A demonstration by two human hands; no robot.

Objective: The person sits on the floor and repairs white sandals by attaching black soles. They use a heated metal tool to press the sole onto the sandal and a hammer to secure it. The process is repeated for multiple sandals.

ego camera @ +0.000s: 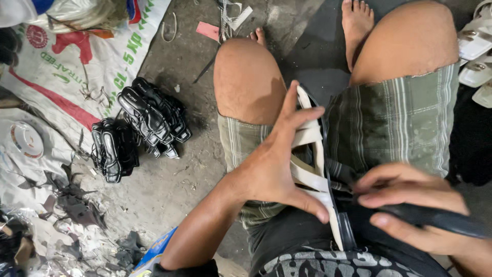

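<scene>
1. Down on the lap, the left hand lies spread over a white strappy sandal, fingers apart across its straps and the thumb pressed on the insole near the heel end.
2. The sandal rests lengthwise between the thighs on green striped shorts, its toe end just past the fingertips of the left hand.
3. Just right of that thumb, the right hand closes its fingers around a black rubber strip, which runs out past the knuckles.
4. Well left of the left hand's fingers, bundles of black sandals lie on the grey concrete floor.
5. Beyond the right hand's fingers, white sandals sit at the frame edge.
</scene>
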